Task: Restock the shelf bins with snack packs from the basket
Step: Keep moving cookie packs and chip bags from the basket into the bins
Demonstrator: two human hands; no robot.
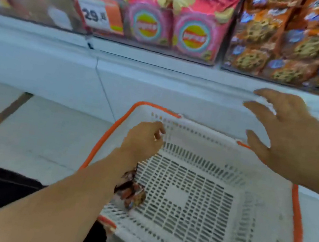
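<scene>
The last snack pack (130, 191), at the basket (296, 215) left wall, looks light and crinkly; pinch its edge. The left hand (143, 141) is loosely curled and the right hand (289, 137) spread, both grips empty.

**One head camera, looking down and forward**

There is only one view, from a camera worn on the person's head. It is wide-angle and looks forward and steeply down. At the bottom it sees close into the basket (194, 199) from above, with the left hand (143, 139) and right hand (289, 137) near the lens. At the top it faces the shelf bins (169, 24), near, with bent edges. No second view shares the scene.
</scene>
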